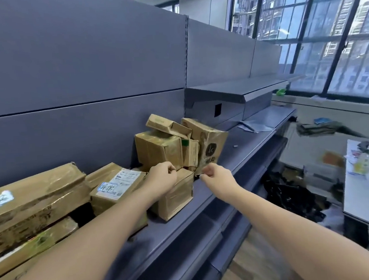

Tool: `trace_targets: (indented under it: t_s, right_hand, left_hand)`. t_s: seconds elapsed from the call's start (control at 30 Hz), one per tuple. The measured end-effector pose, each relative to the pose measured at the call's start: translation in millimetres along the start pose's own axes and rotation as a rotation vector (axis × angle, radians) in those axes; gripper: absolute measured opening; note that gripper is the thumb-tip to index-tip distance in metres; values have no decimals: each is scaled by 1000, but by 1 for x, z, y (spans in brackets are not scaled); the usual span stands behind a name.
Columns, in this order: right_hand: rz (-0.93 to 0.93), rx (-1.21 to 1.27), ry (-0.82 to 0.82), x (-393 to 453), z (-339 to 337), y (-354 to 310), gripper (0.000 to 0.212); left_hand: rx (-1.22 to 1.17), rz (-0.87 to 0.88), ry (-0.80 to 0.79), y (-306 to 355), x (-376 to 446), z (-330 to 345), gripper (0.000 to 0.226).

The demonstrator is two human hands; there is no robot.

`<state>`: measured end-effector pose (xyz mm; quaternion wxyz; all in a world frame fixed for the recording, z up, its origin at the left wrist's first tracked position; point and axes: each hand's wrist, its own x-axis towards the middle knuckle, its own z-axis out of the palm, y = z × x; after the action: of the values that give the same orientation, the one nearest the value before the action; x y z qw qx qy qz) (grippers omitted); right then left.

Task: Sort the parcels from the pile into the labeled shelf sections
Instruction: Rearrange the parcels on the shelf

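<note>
Brown taped cardboard parcels lie along a grey metal shelf point(205, 195). My left hand point(163, 175) rests curled on the top of a small square box point(177, 196) at the shelf's front. My right hand point(215, 174) is closed just right of that box, pinching the lower corner of a tilted brown packet with a dark round logo point(210, 144). Behind them stand a larger cube box point(158, 149) with a flat box point(167, 124) lying on top. A labelled box point(116, 187) and a long carton point(33, 196) lie to the left.
A higher shelf board point(241, 89) sticks out further right, with grey sheets point(255, 125) lying below it on the lower shelf. Black bags point(292, 197) lie on the wooden floor. A white table with clutter point(367, 174) stands at right, before large windows.
</note>
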<state>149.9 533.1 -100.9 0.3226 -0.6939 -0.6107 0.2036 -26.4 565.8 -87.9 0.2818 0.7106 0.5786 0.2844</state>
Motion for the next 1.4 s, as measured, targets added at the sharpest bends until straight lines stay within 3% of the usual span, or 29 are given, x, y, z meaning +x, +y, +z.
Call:
trace_targets:
  t_s: [0.5, 0.7, 0.87, 1.07, 1.27, 1.4]
  right_hand:
    - [-52, -17, -5, 145, 6, 2, 36]
    - [-33, 6, 13, 195, 12, 1, 38]
    - [-40, 26, -9, 226, 20, 1, 42]
    - [-92, 10, -35, 268, 24, 4, 51]
    - [-285, -88, -138, 294, 31, 12, 65]
    - [-356, -79, -173, 305, 37, 17, 70]
  left_hand:
    - [45, -5, 204, 7, 144, -24, 16]
    - [78, -6, 386, 8, 192, -30, 22]
    - [75, -109, 421, -4, 218, -29, 44]
    - [-171, -318, 432, -7, 247, -29, 72]
    - [-321, -475, 425, 2, 267, -19, 99]
    - [-361, -534, 448, 16, 276, -3, 104]
